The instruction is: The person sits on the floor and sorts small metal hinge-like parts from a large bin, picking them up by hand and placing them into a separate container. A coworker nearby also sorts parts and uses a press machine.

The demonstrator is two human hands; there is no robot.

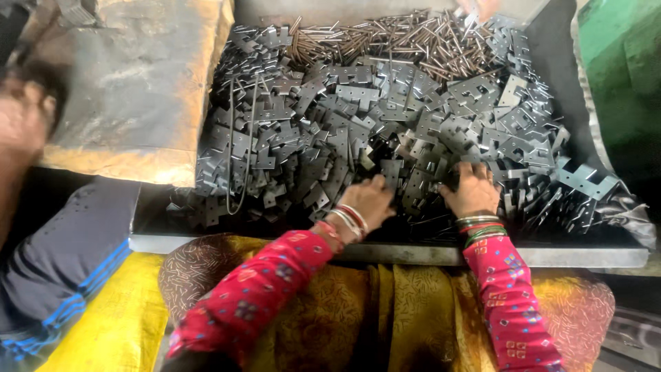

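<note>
A big heap of small grey metal hinge plates with punched holes fills a dark metal tray in front of me. Thin metal pins lie piled at the back of the heap. My left hand rests palm down on the plates near the tray's front edge, fingers curled into them. My right hand is a little to the right, its fingers dug into the plates. Whether either hand grips a plate is hidden. Both wrists wear bangles, and the sleeves are red with a pattern.
A worn yellow-edged metal surface stands left of the tray. Another person's blurred hand and dark striped clothing are at the far left. A green object is at the right. A bent wire lies on the heap.
</note>
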